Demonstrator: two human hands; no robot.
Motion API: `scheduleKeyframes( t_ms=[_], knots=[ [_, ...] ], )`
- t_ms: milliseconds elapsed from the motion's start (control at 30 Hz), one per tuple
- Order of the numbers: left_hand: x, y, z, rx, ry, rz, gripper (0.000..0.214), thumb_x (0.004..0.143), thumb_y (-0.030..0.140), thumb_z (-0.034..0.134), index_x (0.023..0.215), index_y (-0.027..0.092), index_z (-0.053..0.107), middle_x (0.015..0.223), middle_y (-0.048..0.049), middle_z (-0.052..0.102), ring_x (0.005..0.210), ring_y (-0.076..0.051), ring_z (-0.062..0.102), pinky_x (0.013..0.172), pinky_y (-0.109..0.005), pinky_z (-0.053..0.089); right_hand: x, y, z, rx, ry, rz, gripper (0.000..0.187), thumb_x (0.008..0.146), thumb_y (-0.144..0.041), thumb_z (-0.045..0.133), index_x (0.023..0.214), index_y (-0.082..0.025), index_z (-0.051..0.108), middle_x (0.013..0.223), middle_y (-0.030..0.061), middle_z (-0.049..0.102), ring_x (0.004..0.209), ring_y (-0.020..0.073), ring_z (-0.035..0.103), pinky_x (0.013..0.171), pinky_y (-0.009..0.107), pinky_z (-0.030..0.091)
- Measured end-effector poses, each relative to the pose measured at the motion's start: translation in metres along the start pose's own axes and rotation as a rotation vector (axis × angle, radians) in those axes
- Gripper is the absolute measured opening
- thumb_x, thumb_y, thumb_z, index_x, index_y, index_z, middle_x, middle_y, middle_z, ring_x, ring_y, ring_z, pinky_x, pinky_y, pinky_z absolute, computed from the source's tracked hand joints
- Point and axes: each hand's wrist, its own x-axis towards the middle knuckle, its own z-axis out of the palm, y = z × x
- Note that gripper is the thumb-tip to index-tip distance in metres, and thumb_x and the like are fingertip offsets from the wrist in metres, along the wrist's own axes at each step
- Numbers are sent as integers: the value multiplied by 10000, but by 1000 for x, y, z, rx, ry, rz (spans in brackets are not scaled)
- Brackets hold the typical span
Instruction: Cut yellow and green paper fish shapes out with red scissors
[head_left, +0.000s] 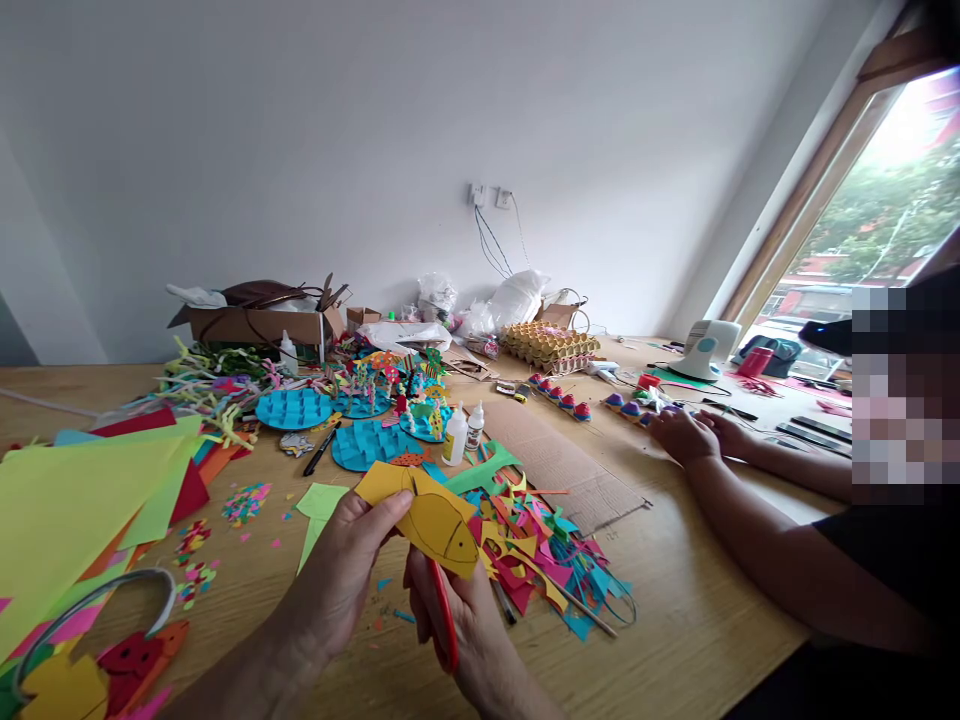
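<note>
Yellow paper piece with a black-drawn fish up in front of you, above the near middle of the bench. Your left hand pinches it between thumb and fingers; the thumb covers part of the drawing. Your right hand sits just below, fingers curled round the red-handled scissors. Blades hidden behind paper and hand: you cannot tell from here whether they are open or touch the paper.

Lower left, the curved pale-grey band and the red paper fish sit near the frame's edge, partly overlapped or cut off. To your right, a co-worker in a dark sleeve, cut by the frame, face blurred; what those hands hold is hard to make out.

Bench surface: light wood grain, multicoloured paper scraps heaped beside your right hand, flat brown cardboard sheet beyond. Room: plain pale wall, white sockets with dangling cables, wood-framed window at right, greenery outside.
</note>
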Motion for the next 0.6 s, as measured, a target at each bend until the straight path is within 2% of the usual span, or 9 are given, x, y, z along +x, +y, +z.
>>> scheduleKeyframes(
  t_ms=[200,367,467,600],
  knots=[
    [2,-2,0,-15,20,14,118,749,269,600,781,195,687,764,2,713,798,-190,630,646,-230,458,-1,5,-3,9,-17,-39,459,750,-634,471,631,-196,405,495,-72,325,408,60,271,374,181,263],
    [0,-2,-1,-2,48,18,123,731,269,616,778,175,682,735,0,708,735,-177,628,612,-221,449,-1,8,-5,-42,-51,-40,366,811,-487,454,606,-186,423,469,-61,366,419,71,345,399,178,287],
    [-1,-3,0,8,43,0,110,714,267,626,749,177,679,696,7,701,690,-173,624,560,-211,435,-1,4,-5,-47,-23,-36,300,795,-409,475,608,-176,450,493,-59,364,437,71,343,408,176,295],
    [0,-3,0,5,25,-14,85,705,262,638,725,191,679,666,11,694,648,-166,613,531,-208,425,-4,-1,-3,-21,-5,-33,286,759,-397,513,596,-166,478,509,-60,344,449,70,324,413,179,294]
  ],
)
